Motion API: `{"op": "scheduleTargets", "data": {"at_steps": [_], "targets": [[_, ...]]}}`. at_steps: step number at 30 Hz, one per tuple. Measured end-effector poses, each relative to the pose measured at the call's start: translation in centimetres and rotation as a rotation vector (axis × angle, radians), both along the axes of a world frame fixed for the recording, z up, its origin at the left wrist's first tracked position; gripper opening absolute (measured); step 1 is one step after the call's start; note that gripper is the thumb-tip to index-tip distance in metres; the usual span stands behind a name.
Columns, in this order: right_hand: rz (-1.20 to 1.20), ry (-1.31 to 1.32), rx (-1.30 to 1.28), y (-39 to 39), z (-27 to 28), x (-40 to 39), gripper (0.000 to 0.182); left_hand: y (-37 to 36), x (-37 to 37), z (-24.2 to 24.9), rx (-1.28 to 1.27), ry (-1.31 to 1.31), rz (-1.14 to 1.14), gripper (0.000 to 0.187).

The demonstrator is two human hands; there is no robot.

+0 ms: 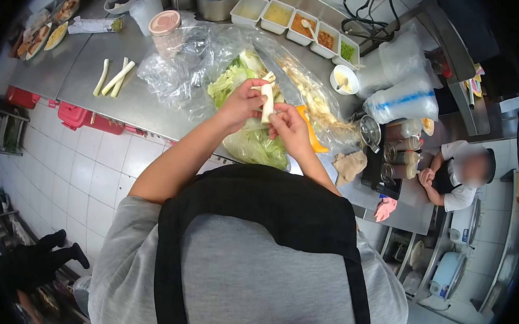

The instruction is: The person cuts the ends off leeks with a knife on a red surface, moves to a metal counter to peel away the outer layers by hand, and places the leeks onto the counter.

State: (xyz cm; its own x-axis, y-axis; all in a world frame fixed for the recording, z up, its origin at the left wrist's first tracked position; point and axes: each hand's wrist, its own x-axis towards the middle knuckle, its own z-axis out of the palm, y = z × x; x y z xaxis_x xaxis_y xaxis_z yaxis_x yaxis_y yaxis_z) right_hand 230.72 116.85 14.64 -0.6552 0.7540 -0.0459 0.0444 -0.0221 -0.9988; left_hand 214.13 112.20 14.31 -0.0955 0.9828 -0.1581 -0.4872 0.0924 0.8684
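A short white leek stalk (267,104) is held upright between my two hands over the heap of greens. Near its top, the fingers of my left hand (244,107) are closed around it. My right hand (289,126) pinches its lower end between thumb and fingers. Leafy green lettuce or cabbage (226,84) lies beneath and around my hands, partly inside clear plastic bags (176,63). Just right of my right hand is an orange object (311,132), partly covered. Bundled pale stalks with roots (310,93) rest in plastic to the right.
Several trimmed white stalks (118,79) lie on the steel counter (149,103) at left. Along the back stand white tubs of toppings (277,15) and a lidded jar (165,25). A small white bowl (344,80), sauce bottles (402,150) and a co-worker (459,173) are on the right.
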Motion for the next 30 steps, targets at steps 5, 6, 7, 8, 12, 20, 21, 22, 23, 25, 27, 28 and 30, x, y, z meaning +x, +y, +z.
{"op": "scheduleTargets", "data": {"at_steps": [5,6,7,8,12,20,21,22,23,25,27,28,30], "targets": [[0.060,-0.230,0.291,-0.3,1.4,0.0,0.011,-0.3,-0.6,0.2,-0.006,0.093,-0.198,0.050],[0.063,-0.229,0.414,-0.4,1.5,0.0,0.011,-0.5,-0.8,0.5,0.026,0.151,-0.264,0.056],[0.069,-0.228,0.536,-0.5,1.6,-0.1,0.011,-0.8,-0.9,0.7,0.058,0.207,-0.329,0.061],[0.097,-0.228,0.604,-0.6,1.9,-0.1,0.010,-1.0,-1.3,1.0,0.058,0.232,-0.369,0.064],[0.177,-0.273,0.867,1.1,3.4,0.7,0.008,-1.5,-2.3,3.0,0.016,0.469,-0.578,0.070],[0.011,-0.627,0.994,9.1,8.5,4.1,0.007,-2.9,-4.2,1.8,-0.091,0.283,-0.500,0.064],[0.008,-0.636,0.942,8.6,8.3,3.6,0.009,-3.1,-4.2,2.1,-0.073,0.265,-0.466,0.066],[0.005,-0.644,0.891,7.7,8.0,2.7,0.011,-3.2,-4.1,2.5,-0.052,0.248,-0.433,0.068],[0.003,-0.652,0.841,6.9,7.6,1.9,0.012,-3.3,-4.0,2.7,-0.032,0.230,-0.397,0.070],[-0.021,-0.464,0.826,6.2,5.4,0.8,0.015,-3.2,-3.7,2.5,0.018,0.232,-0.319,0.072],[-0.031,-0.454,0.648,3.9,5.0,-0.4,0.015,-3.3,-3.3,2.5,0.058,0.277,-0.237,0.072],[-0.006,-0.421,0.493,2.8,4.6,-1.2,0.016,-3.4,-3.0,2.5,0.074,0.323,-0.196,0.072],[0.042,-0.354,0.180,1.1,3.6,-2.3,0.017,-3.3,-2.5,2.3,0.089,0.373,-0.151,0.071]]}}
